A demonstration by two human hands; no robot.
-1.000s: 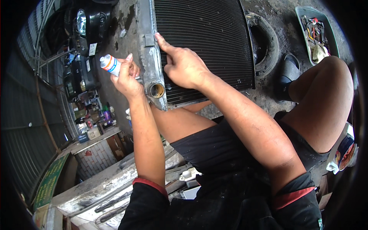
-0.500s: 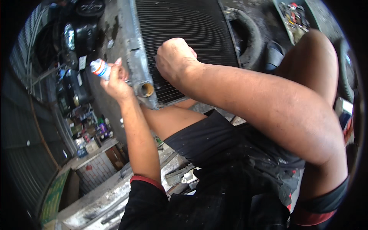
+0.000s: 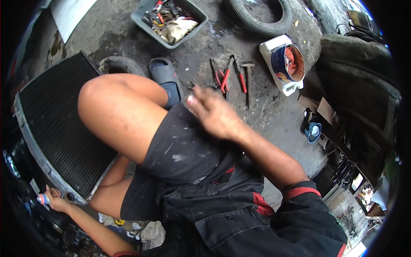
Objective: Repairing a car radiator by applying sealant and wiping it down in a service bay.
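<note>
My left hand (image 3: 58, 201) is closed around a small white bottle (image 3: 43, 198) with red and blue bands, beside the lower end of a radiator (image 3: 60, 124). That radiator leans by my legs, its dark finned core framed by a grey metal edge. My right hand (image 3: 214, 112) hangs above my thigh, smeared by motion, so its finger position does not show clearly. Beyond it on the floor lie red-handled pliers (image 3: 242, 81) and a hammer (image 3: 248, 85). Another red-handled pair of pliers (image 3: 217, 75) lies beside them.
A grey tub (image 3: 201, 23) of tools and a tyre (image 3: 261, 26) are at the far side. On the right, a blue round tin (image 3: 280, 64) sits on a white jug (image 3: 269, 47). Farther right stands a blue cup-like container (image 3: 313, 132). My sandalled foot (image 3: 165, 77) rests near the tub.
The view has swung right, bringing the floor tools and tub into sight. My right hand has left the radiator and moved right. My left hand still holds the bottle.
</note>
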